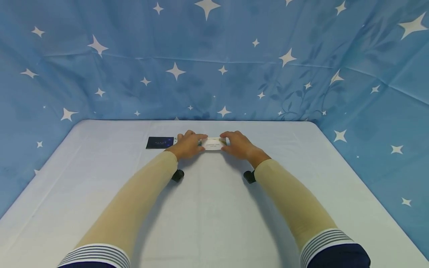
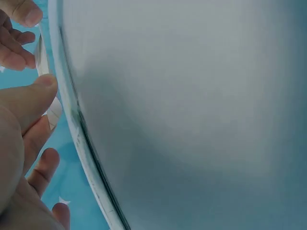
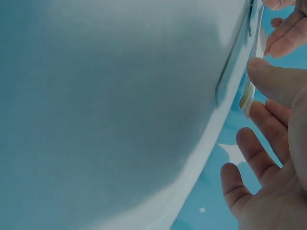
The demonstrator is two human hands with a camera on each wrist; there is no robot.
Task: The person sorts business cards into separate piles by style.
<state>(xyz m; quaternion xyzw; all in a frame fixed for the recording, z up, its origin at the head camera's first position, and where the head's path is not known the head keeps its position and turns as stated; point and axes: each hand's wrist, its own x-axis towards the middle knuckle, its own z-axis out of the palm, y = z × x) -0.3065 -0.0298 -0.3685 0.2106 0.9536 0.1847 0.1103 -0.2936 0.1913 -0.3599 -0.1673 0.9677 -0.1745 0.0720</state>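
Observation:
A thin white card (image 1: pixel 213 144) with printed text is held between both hands near the table's far side. My left hand (image 1: pixel 188 144) pinches its left end between thumb and fingers; in the left wrist view the card (image 2: pixel 43 60) is almost edge-on. At the other end, my right hand (image 1: pixel 239 145) pinches it the same way, and a green-yellow patch shows on the card (image 3: pixel 248 98) in the right wrist view. Left of the left hand lies a dark card (image 1: pixel 160 142) with small blue marks. Something small and pale beside that card is partly hidden by the left hand.
A white cloth covers the table (image 1: pixel 214 208), whose far edge runs just beyond the hands. Behind it hangs a blue curtain (image 1: pixel 214 89) with white stars. A black wrist device (image 1: pixel 178 175) sits under the left wrist, another (image 1: pixel 249 176) under the right.

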